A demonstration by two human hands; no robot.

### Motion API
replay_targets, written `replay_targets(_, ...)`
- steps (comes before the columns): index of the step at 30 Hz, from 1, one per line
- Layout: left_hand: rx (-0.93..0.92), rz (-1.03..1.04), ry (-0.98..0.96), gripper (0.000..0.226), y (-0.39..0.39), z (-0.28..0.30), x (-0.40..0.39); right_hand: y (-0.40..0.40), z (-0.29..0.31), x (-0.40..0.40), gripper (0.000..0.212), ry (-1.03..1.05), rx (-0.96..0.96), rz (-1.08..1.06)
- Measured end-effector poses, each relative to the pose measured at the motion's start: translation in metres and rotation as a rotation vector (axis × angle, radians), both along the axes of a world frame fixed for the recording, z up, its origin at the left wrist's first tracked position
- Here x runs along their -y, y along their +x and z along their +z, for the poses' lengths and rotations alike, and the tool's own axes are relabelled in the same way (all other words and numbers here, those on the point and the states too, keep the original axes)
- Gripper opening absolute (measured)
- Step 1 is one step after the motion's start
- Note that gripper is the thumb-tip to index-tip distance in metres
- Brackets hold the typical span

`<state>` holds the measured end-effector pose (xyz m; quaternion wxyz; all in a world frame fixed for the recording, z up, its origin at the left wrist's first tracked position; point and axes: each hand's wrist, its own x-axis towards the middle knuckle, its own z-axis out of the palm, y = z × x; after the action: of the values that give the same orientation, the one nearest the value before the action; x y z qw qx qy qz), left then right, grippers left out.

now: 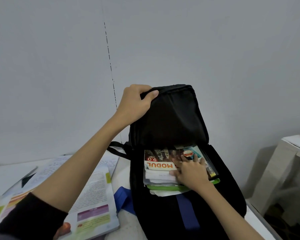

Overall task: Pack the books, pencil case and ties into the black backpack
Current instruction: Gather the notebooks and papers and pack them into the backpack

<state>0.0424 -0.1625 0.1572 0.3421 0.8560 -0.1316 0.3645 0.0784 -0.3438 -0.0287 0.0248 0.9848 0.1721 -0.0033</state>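
The black backpack lies on the table with its front flap lifted. My left hand grips the top left corner of that flap and holds it up. Inside the open compartment sits a stack of books; the top one is white and red and reads "MODUL 9.0", with a green-edged one underneath. My right hand presses flat on the right part of the stack, fingers spread. A blue tie lies partly under the backpack's left side. I see no pencil case.
An open textbook and an open handwritten notebook lie on the table left of the backpack, under my left arm. A white cabinet stands at the right, beyond the table's edge. A grey wall rises behind.
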Motion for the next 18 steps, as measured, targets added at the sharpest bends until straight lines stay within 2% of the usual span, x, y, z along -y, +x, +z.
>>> replay_targets(5, 0.013, -0.003, 0.033, 0.034, -0.001, -0.006, -0.001, 0.013, 0.012, -0.005, 0.067, 0.050, -0.042, -0.065)
replay_targets(10, -0.013, 0.044, -0.001, 0.031, -0.001, -0.017, -0.010, -0.001, 0.003, -0.003, 0.055, 0.099, 0.048, -0.024)
replay_targets(12, -0.070, 0.079, -0.026, 0.031, -0.002, -0.029, -0.020, -0.011, 0.004, -0.005, 0.041, 0.221, 0.151, -0.002)
replay_targets(14, -0.153, 0.136, -0.047, 0.033, -0.002, -0.046, -0.032, -0.024, 0.009, -0.015, 0.031, 0.454, 0.305, 0.104)
replay_targets(18, -0.455, 0.119, -0.143, 0.038, -0.023, -0.083, -0.067, -0.043, 0.018, -0.053, 0.035, 0.766, 0.566, 0.319)
